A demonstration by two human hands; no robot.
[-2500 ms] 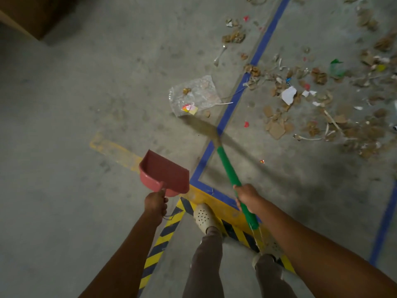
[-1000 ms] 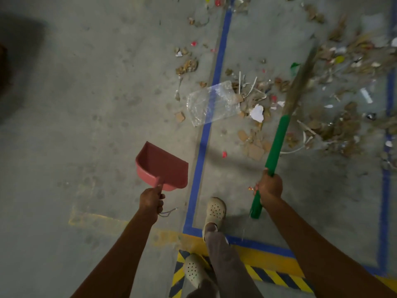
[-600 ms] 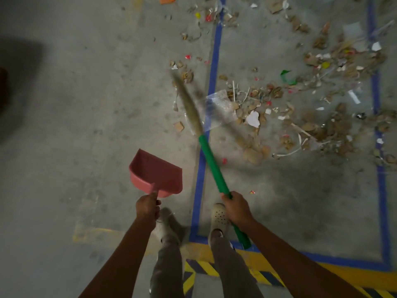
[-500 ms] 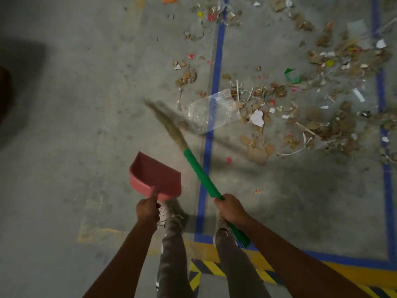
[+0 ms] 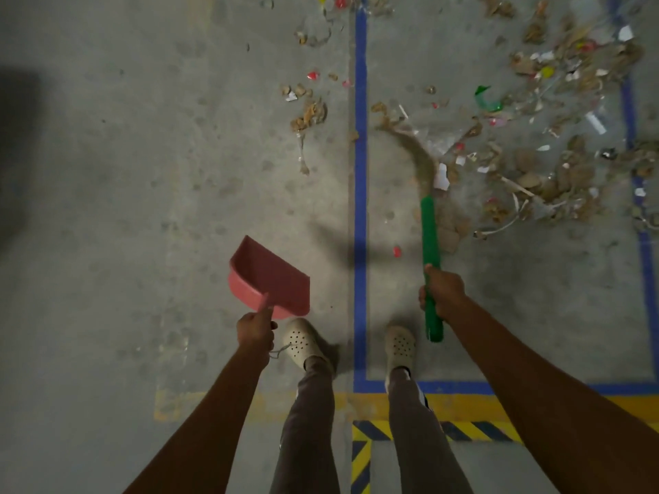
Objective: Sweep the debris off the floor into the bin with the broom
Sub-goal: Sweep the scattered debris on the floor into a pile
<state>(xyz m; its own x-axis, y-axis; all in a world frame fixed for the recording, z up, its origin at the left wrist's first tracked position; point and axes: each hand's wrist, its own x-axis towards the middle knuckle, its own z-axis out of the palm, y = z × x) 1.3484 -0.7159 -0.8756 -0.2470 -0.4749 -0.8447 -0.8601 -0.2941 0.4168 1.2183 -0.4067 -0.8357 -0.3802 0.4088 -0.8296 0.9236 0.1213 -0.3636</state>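
Broom [image 5: 429, 244]: right hand [image 5: 442, 292] is wrapped round the green handle near its end. The bristles [image 5: 422, 156] are ahead of that hand, bent and blurred at the near edge of the litter.
Dustpan [image 5: 269, 276]: pink, held off the floor [image 5: 142, 208] by left hand [image 5: 255, 329], clenched on its short handle. It is well apart from the bristles, across the blue tape line [image 5: 361, 208].
Debris [image 5: 542, 172]: cardboard scraps, paper and plastic bits ahead of right hand and out to its far side. A smaller patch [image 5: 310, 112] lies ahead of left hand.
Bin: none in view besides the dustpan.
Scatter risk: a fast stroke likely flicks light scraps wide instead of gathering them.
Catch risk: the pan is in the air, so nothing stops what gets swept across.
Snag risk: the clear film [image 5: 445, 140] by the bristles, too blurred to outline, may slide under them.
Control risk: a one-handed grip may let the bristles skip over flat pieces.
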